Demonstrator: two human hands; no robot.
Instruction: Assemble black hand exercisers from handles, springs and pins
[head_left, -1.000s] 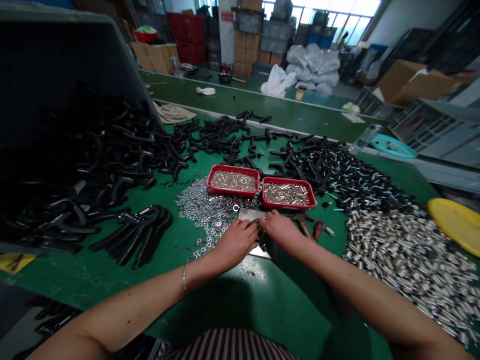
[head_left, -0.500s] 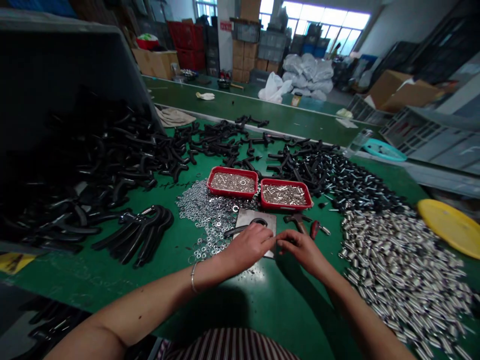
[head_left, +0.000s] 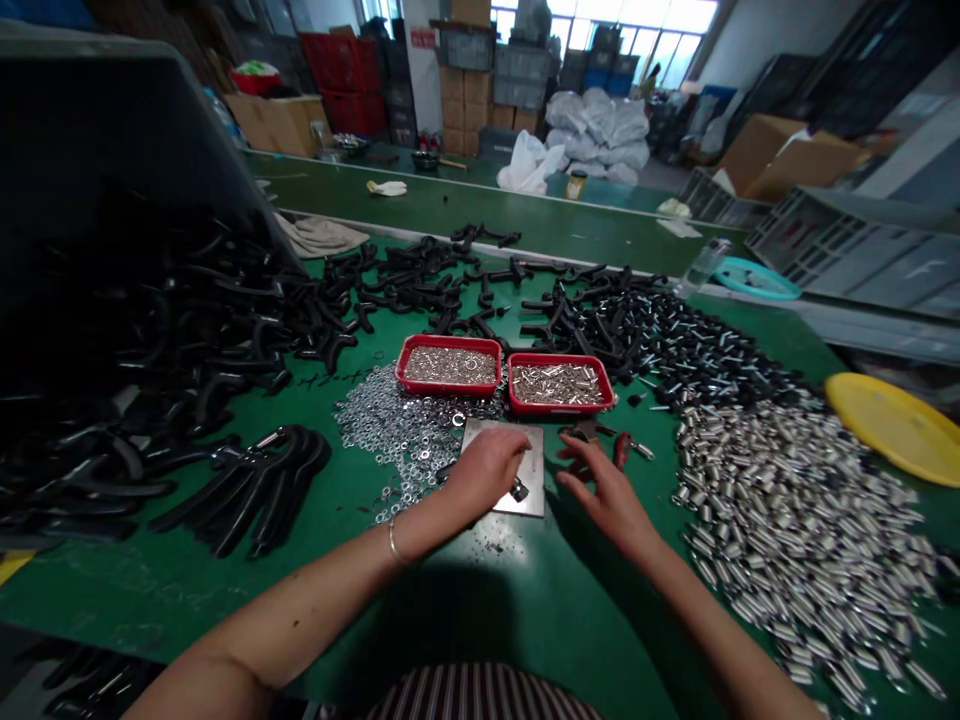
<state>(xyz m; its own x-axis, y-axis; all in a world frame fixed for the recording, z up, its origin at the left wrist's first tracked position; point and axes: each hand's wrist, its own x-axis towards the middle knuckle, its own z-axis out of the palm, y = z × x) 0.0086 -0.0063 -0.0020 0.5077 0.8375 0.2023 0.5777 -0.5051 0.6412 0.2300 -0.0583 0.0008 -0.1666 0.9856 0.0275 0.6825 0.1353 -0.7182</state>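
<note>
Green tabletop taken as ground, with a metal plate lying on it as landmark. Well left of the plate, a large dark bin is noted, black limbs heaped at its mouth. Well right of the plate, a broad heap of metal sleeves is seen; just beyond the plate, two red trays of small metal bits are set side by side. Over the plate the left hand is bent, apparently grasping a black part; its fingertips are partly hidden. Just right of the plate the right hand is held released, fingers parted, nothing seen in it. The black part is mostly covered at the plate, one end showing below the left hand, a dark limb past the plate's left edge. It is judged stiff, fairly light, hardly fragile, a little slippery from its glossy finish; hold is best taken around the long limb, clear of the small end fittings. Writing: a red sign far beyond the plate is too blurred to be read; a dark scrawl on the surface, left of and beyond the plate, is not made out. No brand could be read.
</note>
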